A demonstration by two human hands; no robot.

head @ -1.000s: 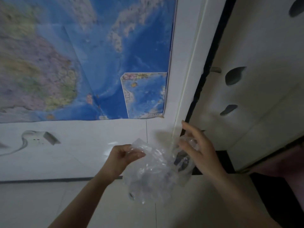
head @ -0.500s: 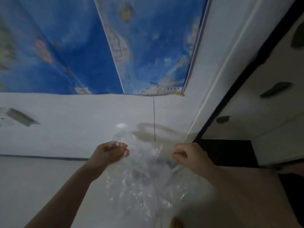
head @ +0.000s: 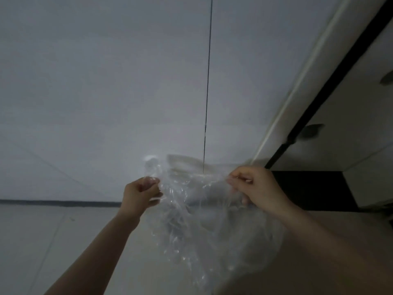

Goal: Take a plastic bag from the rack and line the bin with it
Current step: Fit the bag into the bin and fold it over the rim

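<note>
A clear, crinkled plastic bag (head: pixel 197 220) hangs between my two hands in front of a white tiled wall. My left hand (head: pixel 140 193) pinches its top edge on the left side. My right hand (head: pixel 257 188) pinches the top edge on the right side. The bag is stretched between them and drapes down toward the floor. No bin and no rack are in view.
The white wall (head: pixel 106 92) has a dark vertical tile joint (head: pixel 207 81). A dark skirting line (head: pixel 59 202) marks where it meets the pale floor (head: pixel 42 241). A white cabinet (head: pixel 350 124) with dark cut-out handles stands at the right, above a black base (head: pixel 314 190).
The view has tilted downward, so the blue wall map has left the frame. My hands have pulled farther apart, spreading the bag wider.
</note>
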